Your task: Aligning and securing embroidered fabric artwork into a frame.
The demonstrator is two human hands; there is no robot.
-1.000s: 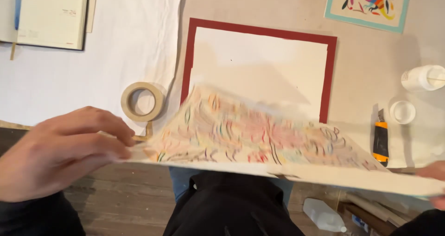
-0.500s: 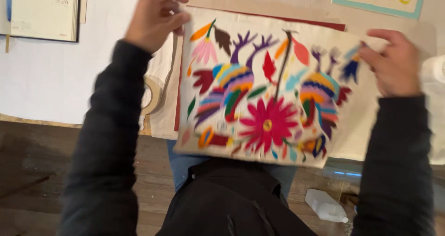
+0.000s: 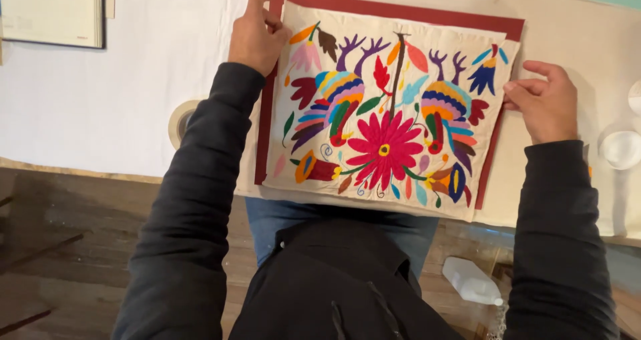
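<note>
1. Both hands sat at opposite sides of the embroidered cloth (image 3: 390,113): the left hand (image 3: 257,33) closed on its far left corner, fingers curled over the edge, and the right hand (image 3: 544,100) pinched the right edge near the far corner
2. That cloth lay flat and face up on the red-bordered board (image 3: 264,133), straight ahead of the person and between the two arms, its long axis running left to right
3. Its far edge sat a little short of the board's far border, slightly skewed, while its near edge hung past the table (image 3: 120,100)
4. Neither hand was clearly nearer; a tape roll (image 3: 180,120) lay just beyond the left sleeve
</note>
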